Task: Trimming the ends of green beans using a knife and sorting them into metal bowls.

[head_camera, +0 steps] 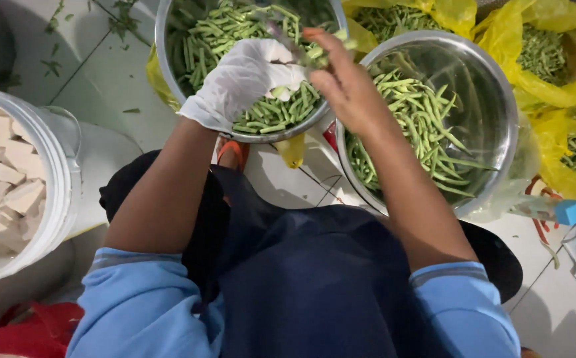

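Observation:
My left hand, in a white glove, is closed around a small bunch of green beans above a steel bowl of short cut bean pieces. My bare right hand meets it from the right, fingers closed on what looks like a small knife whose greyish blade points up and left across the bunch. The handle is hidden in the hand. Both hands hover over the near rim of that bowl.
A second steel bowl at right holds long whole green beans. Yellow plastic bags with more beans lie at the upper right. A white bucket of pale blocks stands at left on the tiled floor.

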